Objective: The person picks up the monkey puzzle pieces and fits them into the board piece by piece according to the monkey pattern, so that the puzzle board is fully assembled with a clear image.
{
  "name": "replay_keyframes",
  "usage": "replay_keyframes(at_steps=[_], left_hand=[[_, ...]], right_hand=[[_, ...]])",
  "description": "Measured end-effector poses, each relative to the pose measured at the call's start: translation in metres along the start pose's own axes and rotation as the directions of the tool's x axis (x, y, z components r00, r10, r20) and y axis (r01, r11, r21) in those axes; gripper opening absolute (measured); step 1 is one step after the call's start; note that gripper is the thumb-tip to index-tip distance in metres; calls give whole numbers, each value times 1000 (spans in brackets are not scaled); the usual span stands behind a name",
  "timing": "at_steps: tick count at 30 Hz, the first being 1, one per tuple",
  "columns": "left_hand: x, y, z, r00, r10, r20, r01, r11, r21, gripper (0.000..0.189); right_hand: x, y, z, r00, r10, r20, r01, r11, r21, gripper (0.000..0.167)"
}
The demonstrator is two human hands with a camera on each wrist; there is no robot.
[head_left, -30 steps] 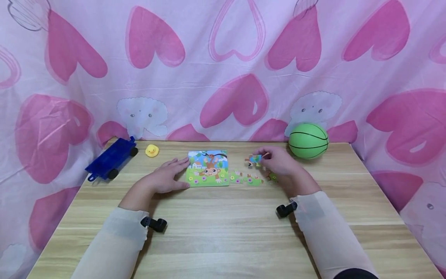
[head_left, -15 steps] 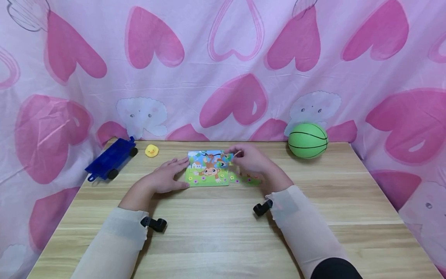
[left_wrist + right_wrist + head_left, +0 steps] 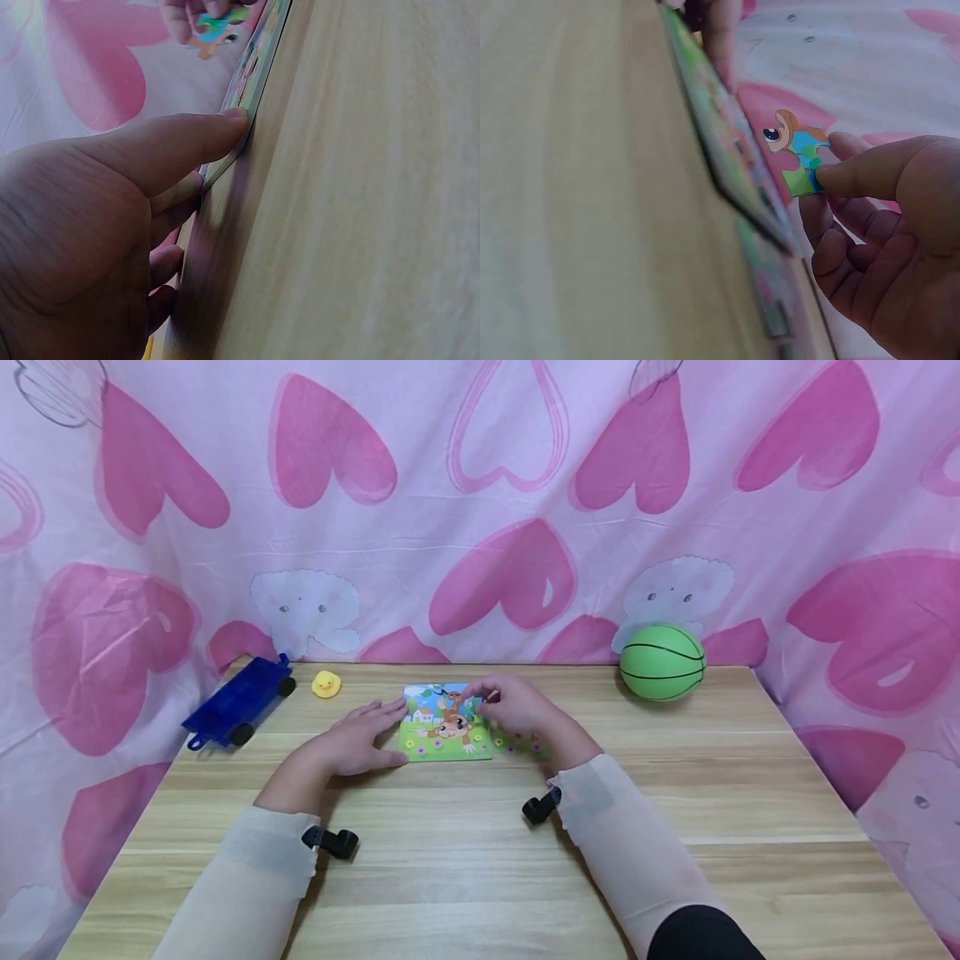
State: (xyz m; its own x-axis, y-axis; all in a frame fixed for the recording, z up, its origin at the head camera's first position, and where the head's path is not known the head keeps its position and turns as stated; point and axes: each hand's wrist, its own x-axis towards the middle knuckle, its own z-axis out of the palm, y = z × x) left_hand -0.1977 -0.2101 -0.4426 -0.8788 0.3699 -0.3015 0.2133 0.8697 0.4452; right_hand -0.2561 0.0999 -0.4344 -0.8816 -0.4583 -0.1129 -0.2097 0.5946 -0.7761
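A square picture puzzle board (image 3: 438, 750) with a monkey on it lies flat in mid-table in the head view. My left hand (image 3: 352, 745) rests against its left side, thumb at the near corner and the other fingers spread along the edge. Between thumb and fingers, my right hand (image 3: 517, 706) pinches a jigsaw piece (image 3: 804, 146) showing an eye, brown, blue and green. In the right wrist view this piece is held up beside the board. Other loose puzzle pieces (image 3: 517, 743) lie just right of the board, partly hidden by the right hand.
A blue toy cart (image 3: 242, 702) and a yellow rubber duck (image 3: 326, 684) are at the back left. A green ball (image 3: 663, 662) sits at the back right. Behind the wooden table (image 3: 450, 877) hangs a pink heart-patterned curtain (image 3: 405, 568).
My right hand has carried the jigsaw piece leftward from the loose pieces to over the board's right part. The left hand has stayed at the board's left edge.
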Motion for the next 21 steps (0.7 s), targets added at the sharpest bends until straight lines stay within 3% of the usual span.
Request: replay_keyframes(at_steps=[10, 15, 21], left_hand=[[-1, 0, 1, 1000, -4, -3, 4, 1000, -1, 93], [-2, 1, 1, 1000, -10, -8, 10, 1000, 1, 93], [-1, 1, 1, 1000, -9, -7, 9, 1000, 3, 92]], right_hand=[[3, 6, 11, 998, -52, -26, 49, 994, -93, 33], [4, 6, 12, 999, -23, -34, 18, 991, -130, 36], [5, 5, 13, 1000, -16, 9, 18, 979, -205, 39]])
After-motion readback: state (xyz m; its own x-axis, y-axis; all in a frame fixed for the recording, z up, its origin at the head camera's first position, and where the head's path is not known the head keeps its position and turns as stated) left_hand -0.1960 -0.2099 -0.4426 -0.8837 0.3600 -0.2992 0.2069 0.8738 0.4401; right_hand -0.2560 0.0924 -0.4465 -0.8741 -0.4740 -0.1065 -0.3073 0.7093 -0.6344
